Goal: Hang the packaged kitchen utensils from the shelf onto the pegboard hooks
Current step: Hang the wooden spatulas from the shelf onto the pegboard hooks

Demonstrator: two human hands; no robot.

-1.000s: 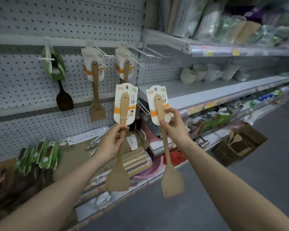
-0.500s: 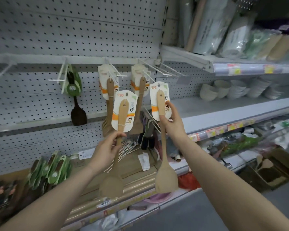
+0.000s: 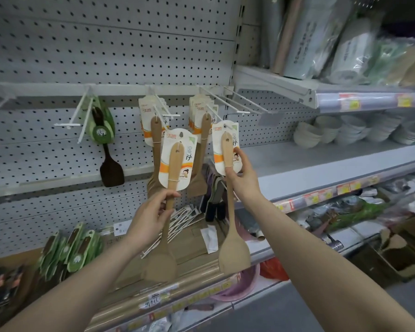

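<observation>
Packaged wooden spatulas, 2 of them, are held up in front of the pegboard (image 3: 110,51). Since 0.5 s ago both have risen and come closer to the hooks. The left hand (image 3: 149,216) curls its fingers round the handle of the left spatula (image 3: 171,178), just under its backing card, with the blade hanging over the lower shelf (image 3: 201,291). The right hand (image 3: 243,176) pinches the right spatula (image 3: 227,154) at the bottom of its card, and the card's top now sits at the tip of a white hook (image 3: 216,110) that already carries a stack of the same carded spatulas (image 3: 201,116). A second stack (image 3: 151,116) hangs on the hook to its left, and further left hangs a dark spatula (image 3: 107,154) in a green pack. To the right, 2 long hooks (image 3: 244,101) stick out bare beside the upright. The lower shelf holds green packs (image 3: 74,248), loose white hooks (image 3: 182,216) and flat cardboard. On the right-hand shelf stand stacked white bowls (image 3: 340,130), with open shelf surface before them.
</observation>
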